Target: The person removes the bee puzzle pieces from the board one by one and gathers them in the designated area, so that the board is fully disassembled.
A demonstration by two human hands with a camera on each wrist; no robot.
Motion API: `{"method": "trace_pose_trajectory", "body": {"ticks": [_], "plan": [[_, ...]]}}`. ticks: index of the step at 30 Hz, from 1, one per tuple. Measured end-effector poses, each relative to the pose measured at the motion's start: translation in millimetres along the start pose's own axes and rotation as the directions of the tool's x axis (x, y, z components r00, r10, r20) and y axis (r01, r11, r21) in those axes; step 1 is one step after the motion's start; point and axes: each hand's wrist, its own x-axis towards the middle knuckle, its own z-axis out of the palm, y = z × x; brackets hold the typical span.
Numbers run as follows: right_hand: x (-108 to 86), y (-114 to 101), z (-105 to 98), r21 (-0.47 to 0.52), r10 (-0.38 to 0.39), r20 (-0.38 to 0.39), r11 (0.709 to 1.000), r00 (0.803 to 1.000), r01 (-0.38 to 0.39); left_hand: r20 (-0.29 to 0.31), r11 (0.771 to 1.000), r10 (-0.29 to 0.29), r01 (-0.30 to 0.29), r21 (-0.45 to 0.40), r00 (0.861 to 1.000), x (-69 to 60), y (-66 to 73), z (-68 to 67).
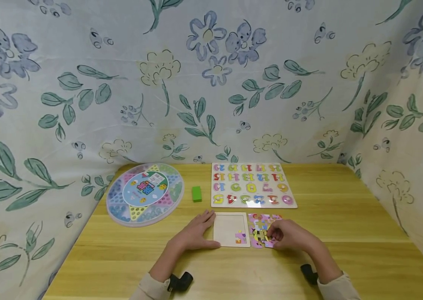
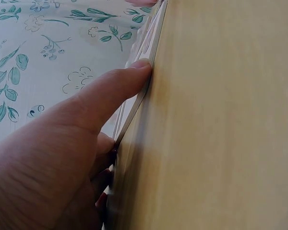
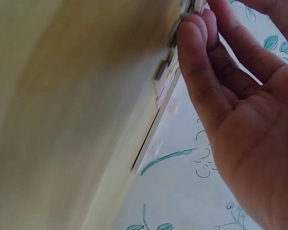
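Note:
A shallow wooden puzzle tray [image 1: 228, 227] lies flat in the middle of the table, with some joined pink and yellow pieces [image 1: 240, 237] in its lower right corner. My left hand [image 1: 192, 234] rests along its left side, fingers at the upper corner and thumb on the lower edge. In the left wrist view the thumb presses the tray's edge [image 2: 134, 108]. Just right of the tray lies a block of colourful jigsaw pieces [image 1: 258, 218]. Over its right part, my right hand [image 1: 292, 235] pinches a puzzle piece [image 3: 201, 5], mostly hidden by the fingertips.
Behind the tray lies a white number board [image 1: 254, 204] with coloured numerals. A green block [image 1: 196, 194] stands to its left. Farther left is a round Chinese checkers board [image 1: 174, 208] with a blue label. Floral cloth [image 1: 204, 104] hangs behind the wooden table [image 1: 346, 208].

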Motion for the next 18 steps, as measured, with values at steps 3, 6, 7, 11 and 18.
{"method": "trace_pose_trajectory", "body": {"ticks": [3, 6, 7, 11, 18], "plan": [[-2.1, 0.9, -0.2, 0.010, 0.015, 0.010, 1.000, 1.000, -0.016, -0.001, 1.000, -0.002, 0.002, 0.001, 1.000, 0.0, 0.1, 0.4], [-2.7, 1.2, -1.0, 0.011, 0.017, 0.019, 1.000, 1.000, -0.017, -0.002, 1.000, 0.000, 0.000, 0.005, 1.000, 0.0, 0.4, 0.0], [-2.9, 1.4, -1.2, 0.012, 0.015, 0.021, 1.000, 1.000, -0.015, -0.003, 1.000, 0.001, -0.001, 0.006, 1.000, 0.1, 0.3, 0.1], [-2.5, 1.6, -1.4, 0.005, 0.000, 0.022, 1.000, 1.000, 0.000, -0.005, 1.000, 0.005, -0.005, 0.010, 1.000, 0.8, -0.6, 0.3], [-1.9, -1.7, 0.9, -0.009, 0.002, 0.008, 1.000, 1.000, -0.002, -0.005, 1.000, 0.010, -0.010, 0.012, 1.000, 2.1, -2.2, 1.4]]}}
